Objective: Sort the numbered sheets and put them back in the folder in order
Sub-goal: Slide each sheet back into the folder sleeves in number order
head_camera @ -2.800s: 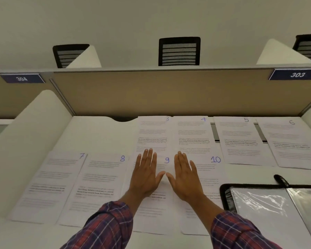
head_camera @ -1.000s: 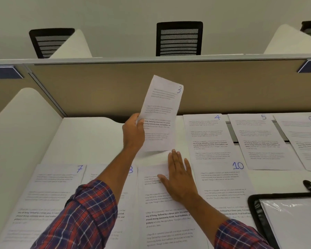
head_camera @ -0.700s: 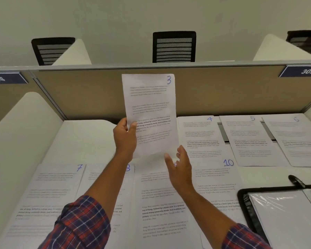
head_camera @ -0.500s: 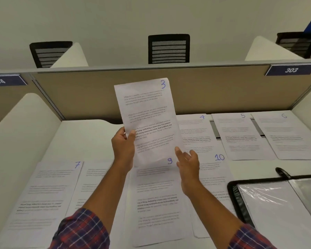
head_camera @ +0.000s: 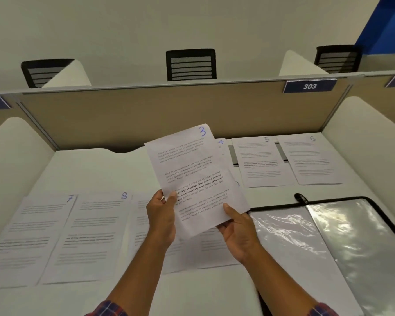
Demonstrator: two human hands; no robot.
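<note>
Sheet 3 [head_camera: 192, 169] is held in the air above the desk, tilted to the right. My left hand [head_camera: 161, 215] grips its lower left edge and my right hand [head_camera: 237, 229] holds its lower right corner. Sheets 7 [head_camera: 30, 236] and 8 [head_camera: 89, 236] lie flat at the near left. Two more sheets lie under my arms, their numbers hidden. Sheet 4 [head_camera: 220, 143] peeks out behind sheet 3, with sheets 5 [head_camera: 258, 160] and 6 [head_camera: 312, 160] to its right. The open folder [head_camera: 342, 236], black-edged with clear sleeves, lies at the near right.
A tan partition [head_camera: 169, 110] closes the back of the desk, with white side dividers [head_camera: 12, 160] left and right. A label reading 303 [head_camera: 309, 86] sits on the partition. Black chairs [head_camera: 191, 65] stand beyond it.
My left hand lifted sheet 3 off the back row. It has come down and rightward toward the folder, and my right hand has left the desk and taken its lower right corner.
</note>
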